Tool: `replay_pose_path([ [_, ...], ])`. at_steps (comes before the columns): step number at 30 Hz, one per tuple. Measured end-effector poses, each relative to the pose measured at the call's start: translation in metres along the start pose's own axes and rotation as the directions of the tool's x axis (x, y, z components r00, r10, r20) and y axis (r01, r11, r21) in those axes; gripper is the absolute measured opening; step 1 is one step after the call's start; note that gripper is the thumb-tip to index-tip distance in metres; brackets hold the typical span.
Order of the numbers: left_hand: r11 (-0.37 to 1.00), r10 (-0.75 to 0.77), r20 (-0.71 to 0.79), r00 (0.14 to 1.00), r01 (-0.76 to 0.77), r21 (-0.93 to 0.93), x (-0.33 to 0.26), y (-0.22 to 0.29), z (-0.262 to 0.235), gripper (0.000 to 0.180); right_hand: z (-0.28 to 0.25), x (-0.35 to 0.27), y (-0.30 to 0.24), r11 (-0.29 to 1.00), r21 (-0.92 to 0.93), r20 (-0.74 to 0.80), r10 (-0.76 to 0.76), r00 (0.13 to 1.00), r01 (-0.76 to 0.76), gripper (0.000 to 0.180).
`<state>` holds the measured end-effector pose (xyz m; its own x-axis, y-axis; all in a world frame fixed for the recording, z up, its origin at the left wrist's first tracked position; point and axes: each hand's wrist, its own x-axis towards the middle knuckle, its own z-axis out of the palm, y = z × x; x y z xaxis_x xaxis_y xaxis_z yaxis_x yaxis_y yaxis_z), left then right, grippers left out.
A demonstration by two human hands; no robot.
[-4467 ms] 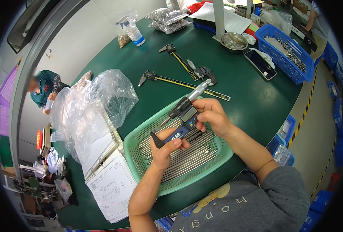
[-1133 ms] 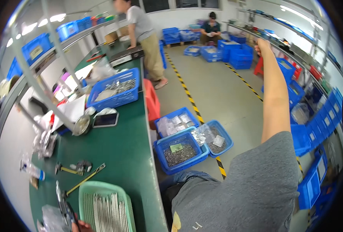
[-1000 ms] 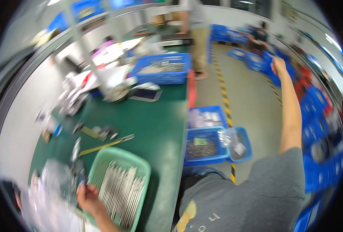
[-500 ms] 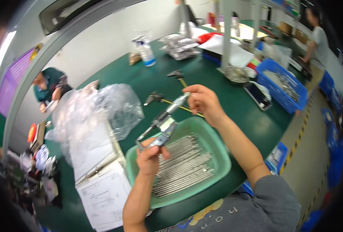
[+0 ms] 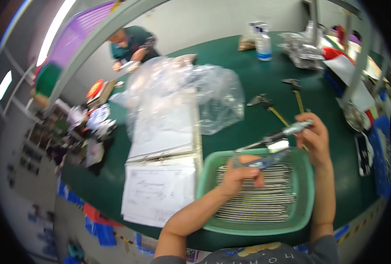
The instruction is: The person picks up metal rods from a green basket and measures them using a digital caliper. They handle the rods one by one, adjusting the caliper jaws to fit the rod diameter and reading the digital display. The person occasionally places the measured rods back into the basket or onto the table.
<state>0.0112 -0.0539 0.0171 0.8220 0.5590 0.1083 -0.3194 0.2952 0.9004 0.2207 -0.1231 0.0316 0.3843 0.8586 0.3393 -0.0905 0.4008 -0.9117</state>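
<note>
A digital micrometer (image 5: 275,145) with a small display is held between my two hands, tilted above a green plastic basket (image 5: 310,193). My left hand (image 5: 238,178) is closed around its frame. The fingers of my right hand (image 5: 315,137) pinch the thimble end. Whether anything sits between the measuring faces, I cannot tell. Many thin metal rods (image 5: 252,204) lie side by side in the basket, below my left hand.
Left of the basket lies an open binder with printed sheets (image 5: 158,193), partly under clear plastic bags (image 5: 217,97). Two calipers (image 5: 270,108) rest beyond the basket. A spray bottle (image 5: 263,44) and silvery packets (image 5: 301,50) stand farther back. Another person (image 5: 133,46) is at the far left.
My view has turned left, so the basket, binder and bags appear farther right. Both hands still hold the micrometer, which looks more level in the picture.
</note>
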Motion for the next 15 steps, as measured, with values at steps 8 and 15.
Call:
replay_pose_path([
  [8,0.999,-0.034,0.034,0.999,0.035,-0.039,-0.002,0.0,-0.002,0.031,-0.006,0.003,0.01,0.999,0.013,-0.005,0.053,0.999,-0.053,0.028],
  [15,0.997,-0.016,0.023,1.0,0.018,-0.075,-0.004,-0.001,-0.002,0.033,-0.011,0.003,0.01,0.992,0.119,0.005,0.033,0.999,-0.033,0.037],
])
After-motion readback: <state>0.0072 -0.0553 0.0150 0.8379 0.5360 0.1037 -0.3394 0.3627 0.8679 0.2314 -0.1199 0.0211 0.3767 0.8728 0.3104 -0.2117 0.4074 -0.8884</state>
